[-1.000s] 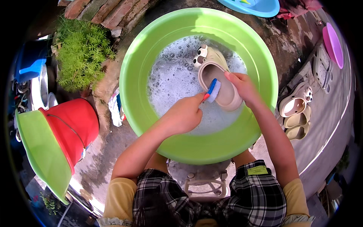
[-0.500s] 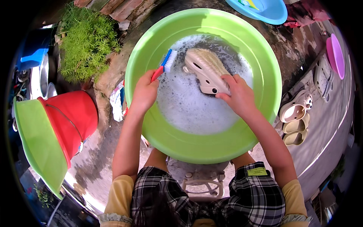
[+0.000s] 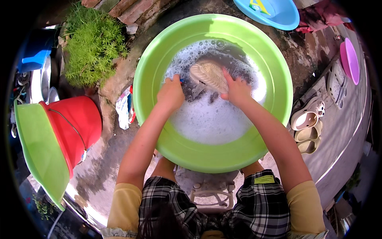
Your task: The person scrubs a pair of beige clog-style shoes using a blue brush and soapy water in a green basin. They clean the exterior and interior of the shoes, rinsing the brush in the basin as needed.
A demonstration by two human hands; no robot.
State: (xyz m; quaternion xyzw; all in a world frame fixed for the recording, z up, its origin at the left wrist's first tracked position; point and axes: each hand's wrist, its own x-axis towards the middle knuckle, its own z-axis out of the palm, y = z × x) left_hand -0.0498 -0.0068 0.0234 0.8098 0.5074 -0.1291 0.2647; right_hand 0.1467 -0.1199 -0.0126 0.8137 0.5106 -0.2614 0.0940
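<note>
A beige clog (image 3: 208, 74) is in the soapy water (image 3: 211, 121) of a large green basin (image 3: 223, 157), its ridged sole turned upward. My right hand (image 3: 238, 91) grips one end of it, thumb and fingers closed around the shoe. To the left of the clog, my left hand (image 3: 171, 95) is closed around a scrubbing brush, low over the suds. Only a small blue bit of the brush (image 3: 181, 81) shows past my fingers; its red handle and its bristles are hidden.
A red bucket (image 3: 81, 127) and a green basin (image 3: 38, 147) lie on their sides at left, below a leafy plant (image 3: 91, 51). Beige clogs (image 3: 305, 119), a grey clog (image 3: 337, 85) and a pink basin (image 3: 350, 59) line the right. A blue basin (image 3: 270, 14) stands at the far side.
The clog has rolled over, its sole now facing up more, and sits lower in the water. My left hand has moved right and down toward it, hiding most of the brush.
</note>
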